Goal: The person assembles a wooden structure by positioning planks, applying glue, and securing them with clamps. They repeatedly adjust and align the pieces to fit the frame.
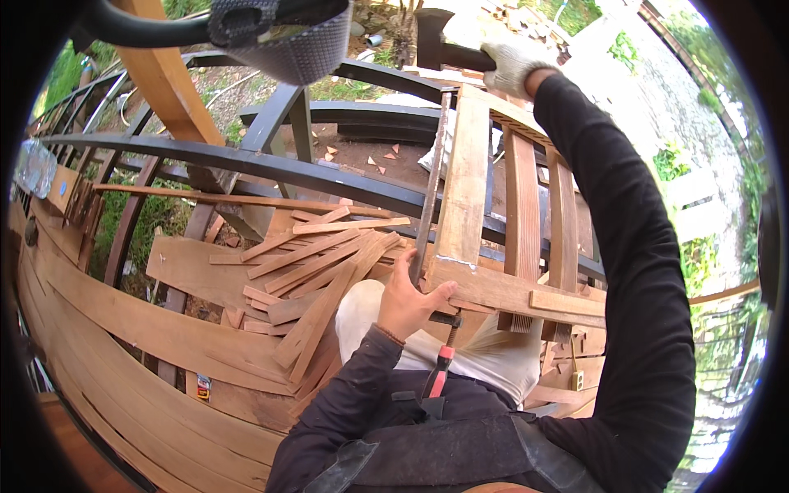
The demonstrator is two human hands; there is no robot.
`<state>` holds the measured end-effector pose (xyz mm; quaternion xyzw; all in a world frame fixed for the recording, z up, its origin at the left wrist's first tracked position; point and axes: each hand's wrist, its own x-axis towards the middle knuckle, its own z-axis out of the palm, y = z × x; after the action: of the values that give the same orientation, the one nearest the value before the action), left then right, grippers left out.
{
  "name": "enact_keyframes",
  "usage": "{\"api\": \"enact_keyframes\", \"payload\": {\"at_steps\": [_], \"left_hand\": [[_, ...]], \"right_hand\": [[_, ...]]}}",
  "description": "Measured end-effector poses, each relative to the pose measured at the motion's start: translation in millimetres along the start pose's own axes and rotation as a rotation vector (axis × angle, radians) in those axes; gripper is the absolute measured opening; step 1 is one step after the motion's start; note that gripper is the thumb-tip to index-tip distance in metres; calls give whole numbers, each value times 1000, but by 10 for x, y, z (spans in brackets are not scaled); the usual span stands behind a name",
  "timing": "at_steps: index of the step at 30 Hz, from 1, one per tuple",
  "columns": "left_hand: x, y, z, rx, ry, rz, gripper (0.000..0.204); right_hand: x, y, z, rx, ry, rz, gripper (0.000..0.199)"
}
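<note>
A slatted wooden frame (460, 181) stands tilted in front of me, its end rail (518, 292) nearest my body. Along its left side runs the long metal bar of a bar clamp (434, 181), whose red and black handle (440, 371) hangs below the corner. My bare left hand (411, 296) is closed around the clamp's near end, thumb against the rail's corner. Beyond the frame's far end, my right hand (509, 72), in a white glove, grips the handle of a hatchet (431, 39) with a broad dark head. The hatchet is raised, apart from the frame.
Thin wood offcuts (316, 263) lie piled left of my knees. Dark metal beams (329, 172) cross behind the frame. Curved wooden planks (156, 329) cover the lower left. A grey mesh strap (288, 41) hangs close at the top. A plastic bottle (34, 168) stands far left.
</note>
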<state>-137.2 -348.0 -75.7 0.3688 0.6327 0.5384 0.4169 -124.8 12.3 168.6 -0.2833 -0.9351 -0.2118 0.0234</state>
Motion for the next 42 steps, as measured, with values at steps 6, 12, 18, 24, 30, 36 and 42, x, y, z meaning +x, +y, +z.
{"api": "enact_keyframes", "payload": {"at_steps": [6, 12, 18, 24, 30, 36, 42], "left_hand": [[10, 7, 17, 23, -10, -40, 94], [54, -92, 22, 8, 22, -13, 91], [78, -175, 19, -57, 30, -26, 88], [79, -213, 28, -76, -11, -43, 83], [28, -171, 3, -144, -9, -9, 78], [92, -197, -129, -57, -92, -62, 74], [-69, 192, 26, -84, -116, -110, 61]], "right_hand": [[-1378, 42, 789, 1492, -177, 814, 28], [-1718, -338, 1170, 1650, 29, 1088, 26], [-1821, -432, 974, 1759, -146, 949, 22], [-2784, -172, 422, 1733, 20, 841, 37], [-4304, -300, 36, 911, 445, 712, 47], [-5623, -934, 4, 832, 543, 1192, 44], [-6461, -1737, 753, 1099, 653, 1915, 32]]}}
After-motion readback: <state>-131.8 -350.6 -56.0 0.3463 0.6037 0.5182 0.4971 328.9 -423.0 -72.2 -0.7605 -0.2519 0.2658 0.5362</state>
